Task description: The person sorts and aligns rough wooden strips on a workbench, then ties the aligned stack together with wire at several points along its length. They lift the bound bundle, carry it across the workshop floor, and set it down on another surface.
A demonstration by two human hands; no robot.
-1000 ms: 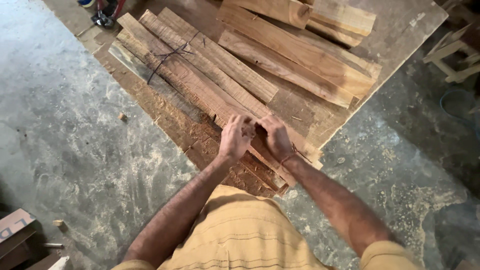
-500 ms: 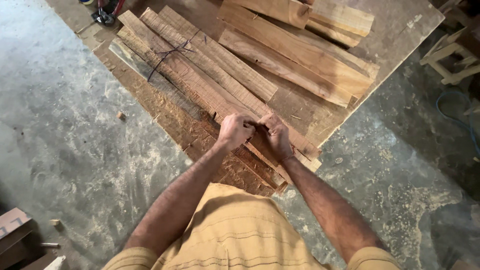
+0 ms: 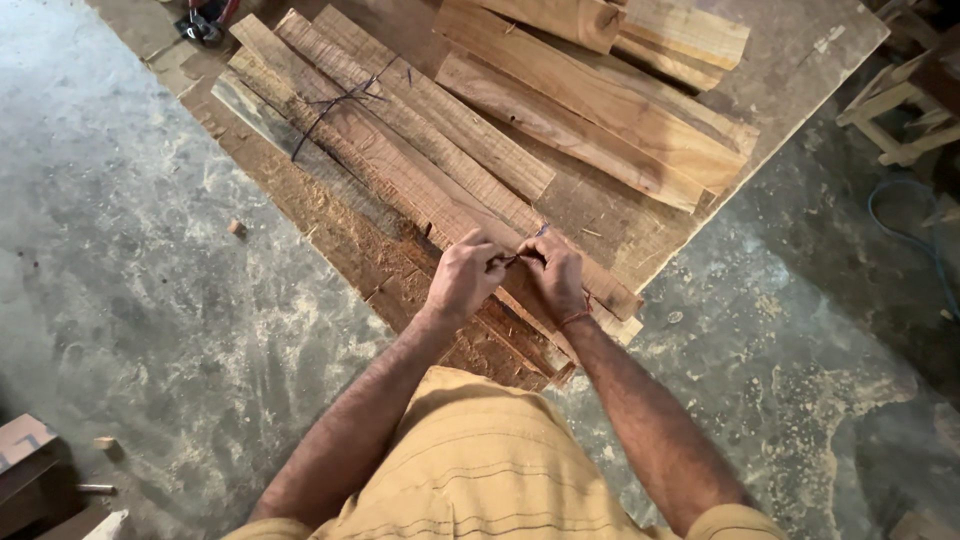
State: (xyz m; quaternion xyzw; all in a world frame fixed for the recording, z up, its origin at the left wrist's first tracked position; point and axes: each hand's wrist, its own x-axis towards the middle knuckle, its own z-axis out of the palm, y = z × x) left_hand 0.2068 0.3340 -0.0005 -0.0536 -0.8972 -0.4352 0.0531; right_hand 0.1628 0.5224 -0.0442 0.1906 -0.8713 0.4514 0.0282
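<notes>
Over the plank bundle (image 3: 420,170), both hands (image 3: 510,275) pinch a cord (image 3: 520,257).

Bare forearms, mustard-yellow striped clothing

Short sleeves of yellow cloth at the bottom corners of the frame, thin darker stripes across the garment (image 3: 480,470) at bottom centre. Thin reddish thread band around the right wrist (image 3: 574,320). No gloves on the left hand (image 3: 462,280) or the right hand (image 3: 553,275).
</notes>
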